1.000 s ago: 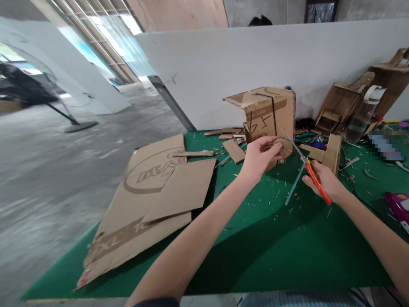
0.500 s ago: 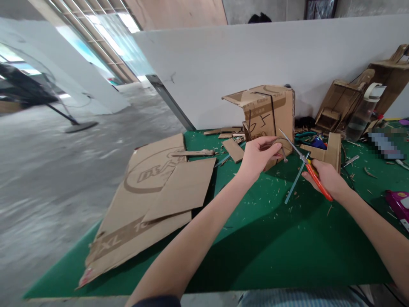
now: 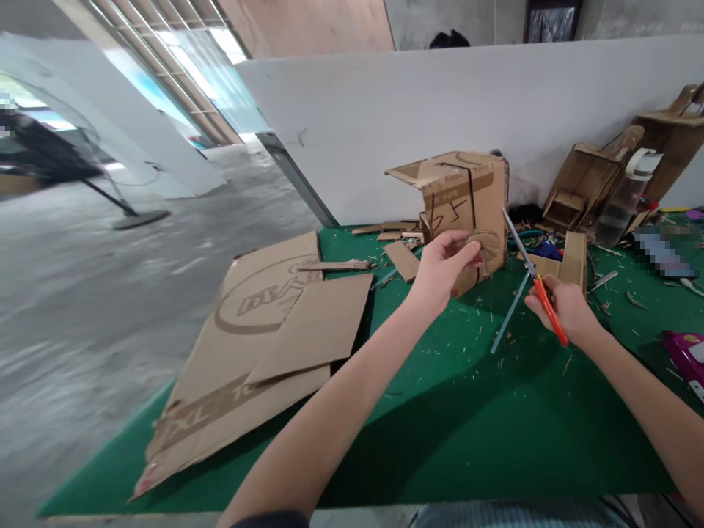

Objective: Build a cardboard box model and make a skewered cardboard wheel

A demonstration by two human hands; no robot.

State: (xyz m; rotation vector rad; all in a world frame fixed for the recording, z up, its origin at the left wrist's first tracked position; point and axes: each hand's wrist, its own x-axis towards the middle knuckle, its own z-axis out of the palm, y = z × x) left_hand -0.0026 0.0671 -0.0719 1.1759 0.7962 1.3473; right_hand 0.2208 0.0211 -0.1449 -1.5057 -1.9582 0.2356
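Observation:
My left hand (image 3: 444, 268) pinches a small rounded cardboard piece (image 3: 488, 238) between thumb and fingers. A thin pin-like part (image 3: 485, 264) with a small knob hangs below that piece. In my right hand (image 3: 569, 308) is a pair of scissors (image 3: 550, 312) with red-orange handles, the blades pointing up and apart from the cardboard piece. The blades look closed or nearly so. Just behind my left hand stands a cardboard box (image 3: 448, 198) with black marks and an open flap. A translucent bluish stick (image 3: 509, 314) lies on the table below the scissors.
Flat cardboard sheets (image 3: 264, 330) lie on the left of the green table (image 3: 440, 440). At the right stand a water bottle (image 3: 627, 198) and cardboard constructions (image 3: 588, 183), with a phone (image 3: 663, 249) and a magenta object (image 3: 685, 352) nearby. A white partition (image 3: 352, 132) rises behind.
The scissors have moved right, away from the rounded cardboard piece, and their blades have turned more upright. My left hand has barely moved, though the piece in it has tilted.

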